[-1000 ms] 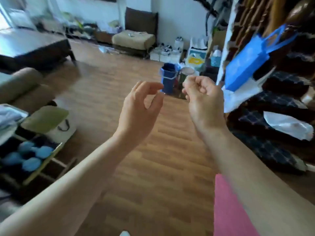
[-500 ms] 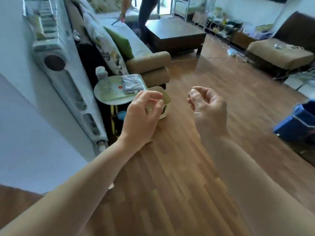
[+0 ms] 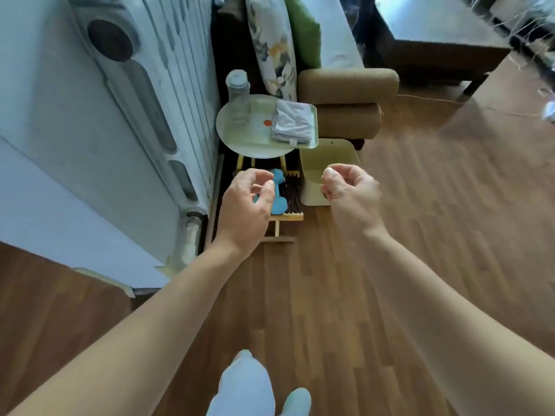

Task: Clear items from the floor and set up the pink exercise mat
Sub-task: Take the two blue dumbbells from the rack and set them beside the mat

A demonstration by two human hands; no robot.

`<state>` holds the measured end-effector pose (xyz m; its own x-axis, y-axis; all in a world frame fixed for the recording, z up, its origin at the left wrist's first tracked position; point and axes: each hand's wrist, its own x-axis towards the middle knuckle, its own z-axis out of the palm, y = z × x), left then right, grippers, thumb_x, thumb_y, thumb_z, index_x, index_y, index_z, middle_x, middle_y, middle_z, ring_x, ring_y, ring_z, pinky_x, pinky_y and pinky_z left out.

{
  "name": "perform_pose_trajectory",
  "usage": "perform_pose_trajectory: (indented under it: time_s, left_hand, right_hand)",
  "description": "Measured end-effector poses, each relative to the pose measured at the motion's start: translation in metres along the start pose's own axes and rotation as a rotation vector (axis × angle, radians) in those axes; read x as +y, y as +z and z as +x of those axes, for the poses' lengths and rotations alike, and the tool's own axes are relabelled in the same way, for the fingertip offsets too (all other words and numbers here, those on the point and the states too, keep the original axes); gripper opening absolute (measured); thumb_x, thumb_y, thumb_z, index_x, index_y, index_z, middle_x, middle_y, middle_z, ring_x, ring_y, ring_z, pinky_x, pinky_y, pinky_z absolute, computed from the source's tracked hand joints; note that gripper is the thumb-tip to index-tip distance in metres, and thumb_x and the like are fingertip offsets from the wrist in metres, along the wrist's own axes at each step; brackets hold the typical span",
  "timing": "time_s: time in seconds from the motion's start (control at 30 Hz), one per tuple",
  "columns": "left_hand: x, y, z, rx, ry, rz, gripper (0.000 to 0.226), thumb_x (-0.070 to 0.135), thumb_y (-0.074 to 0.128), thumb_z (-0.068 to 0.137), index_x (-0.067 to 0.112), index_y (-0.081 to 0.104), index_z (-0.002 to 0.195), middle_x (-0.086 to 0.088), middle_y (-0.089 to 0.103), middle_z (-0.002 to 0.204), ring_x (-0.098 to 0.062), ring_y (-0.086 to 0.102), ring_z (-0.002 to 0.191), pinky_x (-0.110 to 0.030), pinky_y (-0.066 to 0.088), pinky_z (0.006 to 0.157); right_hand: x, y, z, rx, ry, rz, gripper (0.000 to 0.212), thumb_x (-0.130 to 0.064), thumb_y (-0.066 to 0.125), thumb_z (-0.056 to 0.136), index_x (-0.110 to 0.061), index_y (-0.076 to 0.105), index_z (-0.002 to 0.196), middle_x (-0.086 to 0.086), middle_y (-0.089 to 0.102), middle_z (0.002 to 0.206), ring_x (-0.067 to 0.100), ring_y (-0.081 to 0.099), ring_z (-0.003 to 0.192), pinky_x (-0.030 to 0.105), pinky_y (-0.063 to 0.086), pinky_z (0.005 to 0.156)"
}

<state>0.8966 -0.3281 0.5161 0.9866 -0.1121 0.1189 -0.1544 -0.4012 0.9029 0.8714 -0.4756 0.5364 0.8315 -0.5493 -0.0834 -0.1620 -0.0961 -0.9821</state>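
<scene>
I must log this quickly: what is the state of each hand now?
Left hand: open, loosely curled, holding nothing.
Right hand: closed, fingers curled, holding nothing.
</scene>
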Motion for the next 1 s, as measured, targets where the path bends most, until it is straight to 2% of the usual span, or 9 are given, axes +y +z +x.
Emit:
perform_pose_trajectory:
  time_s: [0.1, 0.23, 0.37, 0.53, 0.63, 0.67, 0.73, 0.87, 1.0]
  left_hand:
    - [-0.019, 0.015, 0.036, 0.017, -0.03, 0.042, 0.017, 0.021, 0.05, 0.097, 0.016, 0.061, 0.107, 0.003, 0.06, 0.103, -0.002, 0.056, 0.085, -0.004, 0.043, 0.07]
    - [-0.069, 0.029, 0.103, 0.029, -0.12, 0.117, 0.017, 0.02, 0.049, 0.097, 0.014, 0.061, 0.107, -0.001, 0.061, 0.106, -0.008, 0.055, 0.088, -0.008, 0.042, 0.069]
    - [-0.132, 0.056, 0.183, -0.02, -0.195, 0.199, 0.017, 0.019, 0.048, 0.097, 0.012, 0.061, 0.106, -0.005, 0.061, 0.106, -0.011, 0.054, 0.086, -0.009, 0.038, 0.066]
    - [-0.216, 0.108, 0.269, -0.126, -0.314, 0.308, 0.022, 0.021, 0.045, 0.097, 0.011, 0.06, 0.109, -0.005, 0.06, 0.111, -0.015, 0.053, 0.093, -0.025, 0.04, 0.078]
    - [-0.263, 0.135, 0.301, -0.182, -0.378, 0.33, 0.023, 0.021, 0.043, 0.096, 0.012, 0.059, 0.11, -0.004, 0.06, 0.112, -0.017, 0.053, 0.097, -0.028, 0.041, 0.081]
    - [-0.292, 0.151, 0.317, -0.2, -0.393, 0.349, 0.022, 0.022, 0.043, 0.096, 0.013, 0.059, 0.11, -0.004, 0.059, 0.113, -0.017, 0.052, 0.096, -0.028, 0.041, 0.081]
    - [-0.31, 0.158, 0.32, -0.243, -0.41, 0.377, 0.023, 0.023, 0.043, 0.096, 0.013, 0.058, 0.11, -0.003, 0.059, 0.113, -0.016, 0.052, 0.095, -0.029, 0.041, 0.08]
    - [-0.411, 0.206, 0.349, -0.327, -0.505, 0.431, 0.029, 0.024, 0.044, 0.096, 0.01, 0.055, 0.119, -0.006, 0.055, 0.12, -0.022, 0.054, 0.101, -0.034, 0.044, 0.082]
    - [-0.477, 0.248, 0.37, -0.425, -0.588, 0.494, 0.04, 0.027, 0.047, 0.096, 0.008, 0.044, 0.131, -0.012, 0.046, 0.13, -0.03, 0.052, 0.112, -0.043, 0.047, 0.092]
  right_hand:
    - [0.018, 0.027, 0.044, -0.056, 0.028, -0.057, 0.008, -0.02, 0.057, 0.094, -0.015, 0.063, 0.096, -0.004, 0.061, 0.084, 0.011, 0.057, 0.081, 0.02, 0.047, 0.072]
    - [0.05, 0.074, 0.115, -0.101, 0.129, -0.098, 0.006, -0.021, 0.056, 0.094, -0.02, 0.061, 0.09, -0.004, 0.061, 0.086, 0.014, 0.059, 0.086, 0.028, 0.053, 0.079]
    - [0.09, 0.116, 0.194, -0.098, 0.191, -0.165, 0.008, -0.022, 0.054, 0.095, -0.018, 0.061, 0.097, -0.001, 0.063, 0.095, 0.017, 0.062, 0.093, 0.019, 0.044, 0.067]
    - [0.165, 0.167, 0.286, -0.112, 0.288, -0.288, 0.02, -0.025, 0.053, 0.095, -0.013, 0.063, 0.107, 0.003, 0.063, 0.104, 0.017, 0.059, 0.095, 0.025, 0.043, 0.074]
    - [0.212, 0.19, 0.321, -0.17, 0.334, -0.356, 0.025, -0.027, 0.053, 0.095, -0.011, 0.062, 0.112, 0.0, 0.06, 0.103, 0.015, 0.055, 0.093, 0.027, 0.041, 0.077]
    - [0.244, 0.204, 0.342, -0.183, 0.364, -0.37, 0.028, -0.029, 0.052, 0.095, -0.011, 0.061, 0.115, 0.001, 0.06, 0.106, 0.016, 0.054, 0.095, 0.028, 0.043, 0.079]
    - [0.263, 0.209, 0.348, -0.223, 0.402, -0.424, 0.031, -0.031, 0.052, 0.095, -0.011, 0.059, 0.117, 0.002, 0.06, 0.111, 0.018, 0.056, 0.098, 0.032, 0.047, 0.082]
    - [0.364, 0.24, 0.397, -0.299, 0.439, -0.537, 0.026, -0.027, 0.054, 0.094, -0.009, 0.056, 0.113, 0.004, 0.056, 0.103, 0.021, 0.053, 0.094, 0.029, 0.044, 0.072]
    - [0.438, 0.255, 0.431, -0.31, 0.487, -0.698, 0.045, -0.026, 0.055, 0.091, -0.009, 0.045, 0.132, 0.014, 0.051, 0.13, 0.034, 0.049, 0.118, 0.043, 0.046, 0.096]
